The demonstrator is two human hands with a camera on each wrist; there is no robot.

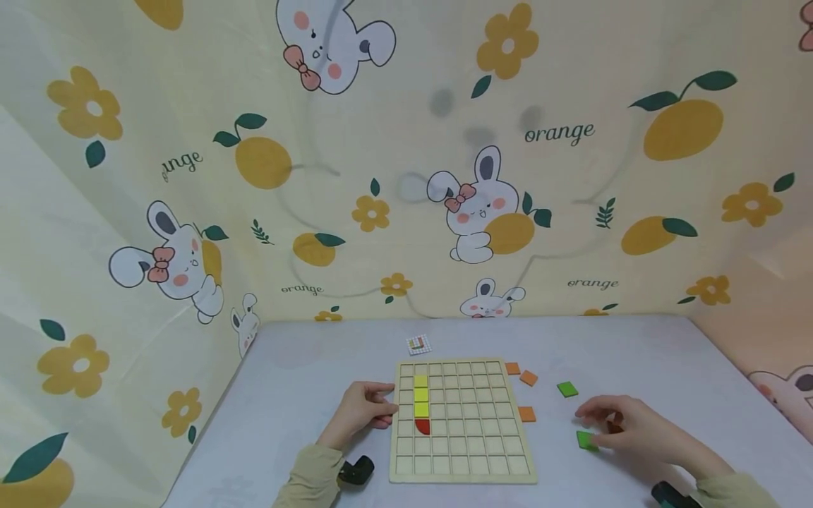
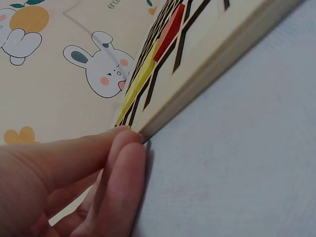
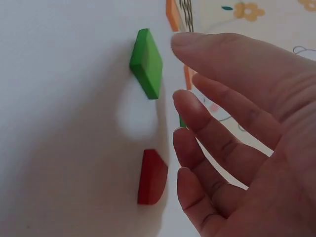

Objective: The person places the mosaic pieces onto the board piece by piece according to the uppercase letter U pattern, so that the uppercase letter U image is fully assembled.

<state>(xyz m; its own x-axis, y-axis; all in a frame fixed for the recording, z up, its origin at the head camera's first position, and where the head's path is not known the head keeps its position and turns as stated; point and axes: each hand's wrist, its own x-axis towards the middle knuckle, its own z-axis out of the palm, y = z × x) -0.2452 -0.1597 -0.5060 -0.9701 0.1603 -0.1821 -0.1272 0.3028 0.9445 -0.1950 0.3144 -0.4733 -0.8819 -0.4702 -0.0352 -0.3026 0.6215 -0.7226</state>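
Note:
A pale wooden grid board (image 1: 470, 444) lies on the table. Yellow square tiles (image 1: 422, 395) form a column in it, with a red rounded tile (image 1: 423, 427) just below. At the board's left edge, my left hand (image 1: 360, 410) holds the rim between thumb and fingertips, as the left wrist view (image 2: 89, 173) of the hand shows. My right hand (image 1: 625, 427) hovers right of the board, fingers spread and bent, gripping nothing. Beneath it are a green tile (image 3: 148, 64) and a loose red rounded tile (image 3: 152, 177), both apart from the fingers in the right wrist view.
Several orange tiles (image 1: 527, 414) lie along the board's right edge. Another green tile (image 1: 568, 389) sits farther back. A small pattern card (image 1: 418, 344) lies behind the board. A printed cloth (image 1: 406, 212) with rabbits and oranges hangs around the table.

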